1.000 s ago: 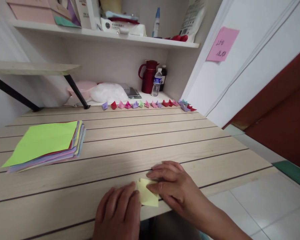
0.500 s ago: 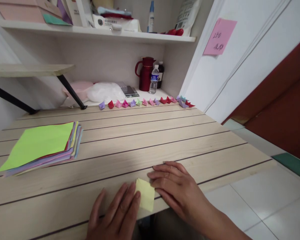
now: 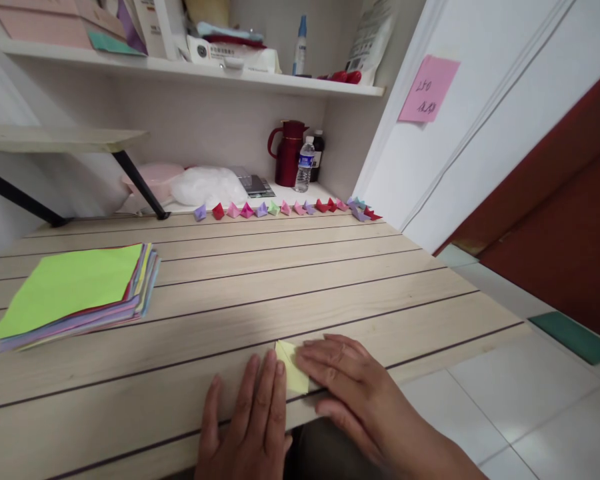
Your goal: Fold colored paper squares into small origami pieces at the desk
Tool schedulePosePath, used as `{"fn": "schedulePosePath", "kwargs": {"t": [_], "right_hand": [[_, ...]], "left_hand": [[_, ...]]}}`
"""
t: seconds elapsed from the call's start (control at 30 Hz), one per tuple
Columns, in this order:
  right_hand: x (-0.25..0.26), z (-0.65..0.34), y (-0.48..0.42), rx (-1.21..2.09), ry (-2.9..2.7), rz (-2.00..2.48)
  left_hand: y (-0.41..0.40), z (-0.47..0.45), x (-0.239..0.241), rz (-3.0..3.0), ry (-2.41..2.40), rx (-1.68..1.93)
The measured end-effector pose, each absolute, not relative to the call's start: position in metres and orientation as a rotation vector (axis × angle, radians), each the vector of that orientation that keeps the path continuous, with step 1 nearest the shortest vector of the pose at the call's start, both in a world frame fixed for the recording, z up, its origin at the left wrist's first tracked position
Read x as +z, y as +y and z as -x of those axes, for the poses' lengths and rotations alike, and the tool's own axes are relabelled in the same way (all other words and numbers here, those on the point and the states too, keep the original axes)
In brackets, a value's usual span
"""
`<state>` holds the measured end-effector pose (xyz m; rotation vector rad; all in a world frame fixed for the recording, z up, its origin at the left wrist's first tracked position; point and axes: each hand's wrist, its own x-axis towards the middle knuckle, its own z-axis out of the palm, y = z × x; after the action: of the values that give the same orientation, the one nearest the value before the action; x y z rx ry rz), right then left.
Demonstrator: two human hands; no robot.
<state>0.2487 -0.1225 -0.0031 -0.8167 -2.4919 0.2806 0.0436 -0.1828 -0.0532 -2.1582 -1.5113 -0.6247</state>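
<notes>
A small folded pale yellow paper lies flat near the front edge of the wooden table. My left hand lies flat with fingers together, its fingertips touching the paper's left edge. My right hand presses down on the paper's right side and covers part of it. Only a narrow strip of the paper shows between the two hands.
A stack of coloured square sheets, green on top, lies at the table's left. A row of several small folded paper shapes lines the far edge. Behind stand a red jug, a water bottle and a cluttered shelf.
Both hands have closed in over the yellow paper, so less of it shows. The view has shifted slightly, with the paper stack now further left.
</notes>
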Motion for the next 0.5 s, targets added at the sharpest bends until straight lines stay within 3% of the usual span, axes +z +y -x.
{"fn": "schedulePosePath", "kwargs": {"t": [0.23, 0.5], "right_hand": [[-0.009, -0.257, -0.131, -0.059, -2.776, 0.842], [-0.017, -0.257, -0.128, -0.177, -2.762, 0.812]], "left_hand": [[-0.184, -0.039, -0.057, 2.185, -1.5, -0.503], [-0.173, -0.038, -0.056, 2.192, -1.454, -0.464]]}}
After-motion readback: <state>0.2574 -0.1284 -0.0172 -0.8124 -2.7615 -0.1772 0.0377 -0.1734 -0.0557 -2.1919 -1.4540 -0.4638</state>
